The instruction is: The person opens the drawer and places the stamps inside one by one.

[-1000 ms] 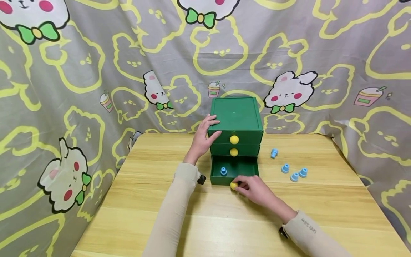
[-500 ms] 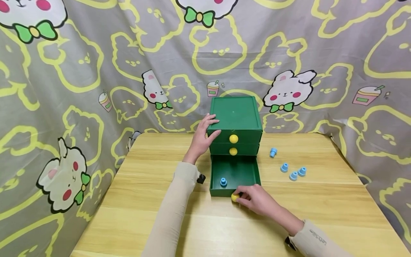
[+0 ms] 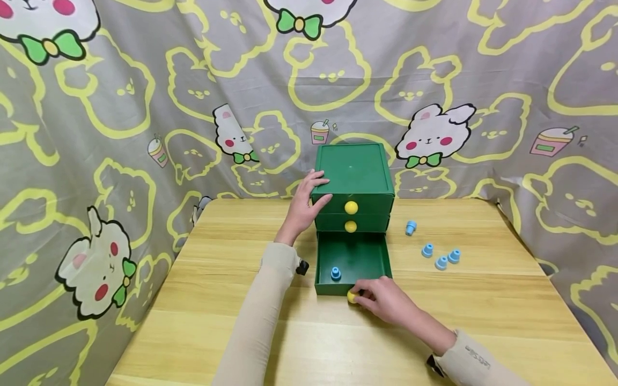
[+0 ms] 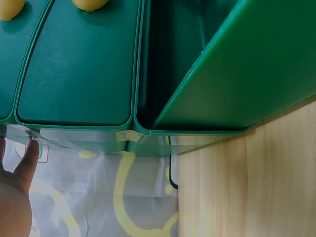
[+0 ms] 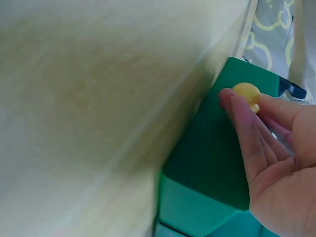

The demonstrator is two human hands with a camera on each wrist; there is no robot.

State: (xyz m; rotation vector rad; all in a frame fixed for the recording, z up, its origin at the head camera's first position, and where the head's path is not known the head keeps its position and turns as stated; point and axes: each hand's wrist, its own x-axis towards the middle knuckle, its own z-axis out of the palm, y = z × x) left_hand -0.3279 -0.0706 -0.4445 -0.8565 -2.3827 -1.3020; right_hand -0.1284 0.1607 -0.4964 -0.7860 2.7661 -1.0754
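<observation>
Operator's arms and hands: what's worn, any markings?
Left sleeve: plain beige. Right sleeve: beige, dark lettering near the cuff. Small black piece by the left cuff, another by the right. Left hand and right hand: no gloves.

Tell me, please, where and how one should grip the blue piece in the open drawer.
I would pinch the blue piece by its narrower upper part, from above: it stands upright on its wider base, inside the walls of the open drawer.
</observation>
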